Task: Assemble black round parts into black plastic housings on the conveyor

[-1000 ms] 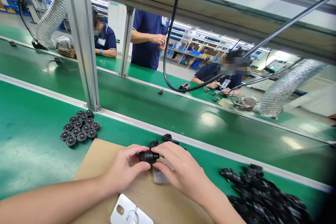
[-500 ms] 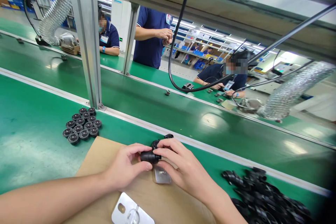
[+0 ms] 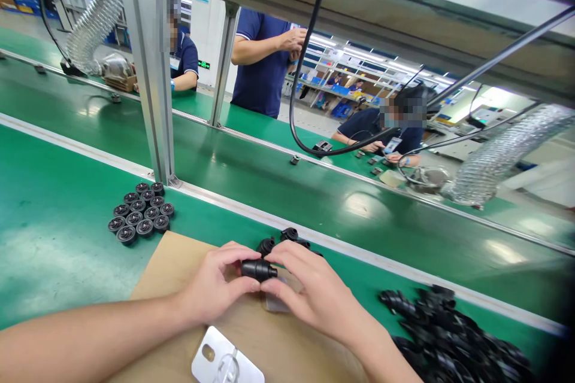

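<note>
A black cylindrical plastic part (image 3: 258, 270), stepped down to a narrow end on the right, lies sideways above the brown sheet. My left hand (image 3: 220, 278) grips its wider end between thumb and fingers. The thumb and forefinger of my right hand (image 3: 309, 281) pinch it around the narrower half. Below my right fingers a small clear block (image 3: 275, 302) is partly hidden. Just behind the hands sit several black plastic parts (image 3: 266, 245), some covered by my right fingers. A silver plate (image 3: 224, 359) with an oval hole and a clear round piece lies nearer me.
Several round black parts (image 3: 137, 213) stand grouped at left on the green bench, by a metal post (image 3: 150, 72). A heap of black parts (image 3: 453, 335) lies at right. Beyond runs a green conveyor (image 3: 269, 173); co-workers (image 3: 260, 66) are across it. A black cable (image 3: 294, 102) hangs overhead.
My right fingers have shifted from lying over the part's end to pinching it, so more of it shows. Small pieces on the conveyor have moved right. The standing co-worker's hands have risen.
</note>
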`<action>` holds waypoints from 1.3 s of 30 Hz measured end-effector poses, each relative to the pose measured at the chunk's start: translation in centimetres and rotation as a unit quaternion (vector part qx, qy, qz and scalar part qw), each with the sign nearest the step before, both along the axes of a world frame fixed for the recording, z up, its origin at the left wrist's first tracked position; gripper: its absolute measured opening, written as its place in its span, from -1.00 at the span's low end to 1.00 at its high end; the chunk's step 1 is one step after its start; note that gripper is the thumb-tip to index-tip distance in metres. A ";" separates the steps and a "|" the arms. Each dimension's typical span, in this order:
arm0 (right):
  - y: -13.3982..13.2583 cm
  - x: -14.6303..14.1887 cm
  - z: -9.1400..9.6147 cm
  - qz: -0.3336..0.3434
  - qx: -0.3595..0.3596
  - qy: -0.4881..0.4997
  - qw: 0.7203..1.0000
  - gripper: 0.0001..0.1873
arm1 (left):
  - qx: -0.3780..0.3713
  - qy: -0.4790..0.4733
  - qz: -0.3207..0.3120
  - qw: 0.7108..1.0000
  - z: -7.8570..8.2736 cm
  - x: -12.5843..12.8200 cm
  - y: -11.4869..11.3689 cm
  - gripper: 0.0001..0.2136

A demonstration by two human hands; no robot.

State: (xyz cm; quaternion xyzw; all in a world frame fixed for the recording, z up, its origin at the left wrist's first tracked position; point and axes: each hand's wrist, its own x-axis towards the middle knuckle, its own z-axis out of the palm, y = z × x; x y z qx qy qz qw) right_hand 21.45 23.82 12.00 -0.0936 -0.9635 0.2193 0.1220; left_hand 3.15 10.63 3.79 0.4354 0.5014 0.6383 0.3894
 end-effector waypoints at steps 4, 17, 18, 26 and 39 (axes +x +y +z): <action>0.2 0.2 -0.2 0.030 0.025 0.030 0.999 -0.73 | -0.035 -0.021 -0.009 0.999 0.0 -0.1 0.0 -0.67; -0.3 -0.1 -0.4 -0.024 0.062 -0.014 0.998 -0.73 | 0.010 0.027 0.001 1.000 -0.2 -0.1 -0.2 -0.73; -0.3 -0.1 -0.3 -0.028 0.044 -0.017 0.998 -0.78 | 0.013 0.030 0.009 0.999 -0.1 -0.1 -0.1 -0.73; 0.1 0.2 -0.4 0.009 0.049 0.013 0.999 -0.74 | -0.012 -0.030 0.008 0.999 -0.1 -0.1 0.2 -0.70; -0.5 -0.2 -0.7 -0.051 0.094 -0.030 0.994 -0.52 | 0.025 -0.007 0.006 1.000 0.2 -0.2 0.0 -0.69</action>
